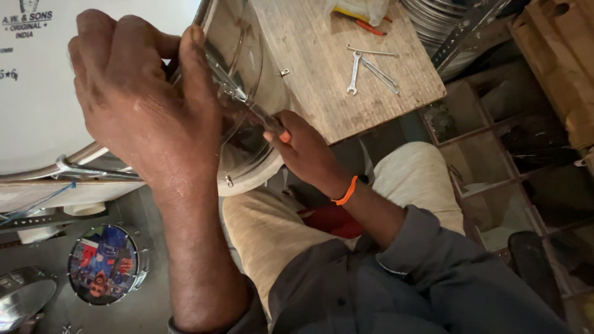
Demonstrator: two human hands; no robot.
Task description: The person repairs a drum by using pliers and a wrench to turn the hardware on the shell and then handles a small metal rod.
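We've got a drum point(74, 99) with a white head and a shiny chrome shell tipped on its side against the wooden surface point(322, 68), and both of our hands are on it. Our left hand point(139, 102) is curled over the metal rim, fingers pressed together and gripping the hoop to steady it. Our right hand point(300, 145) is pinched shut around a slim tool with an orange handle point(272, 124), its tip running up toward a tension rod on the shell; we can't tell exactly where the tip sits because of glare off the chrome. What could go wrong, in our view: the tool slipping off the fitting and scratching the shell or jabbing the left-hand fingers just beside it, since the drum is only propped and could roll if the left grip eases. Counting stuff: two spanners point(368, 71) lying crossed on the surface, one orange-handled tool near a plastic bag point(365, 9) at the far edge, one small drum with a colourful picture head point(105, 266) down on the floor, and one orange band on our right wrist point(346, 192).
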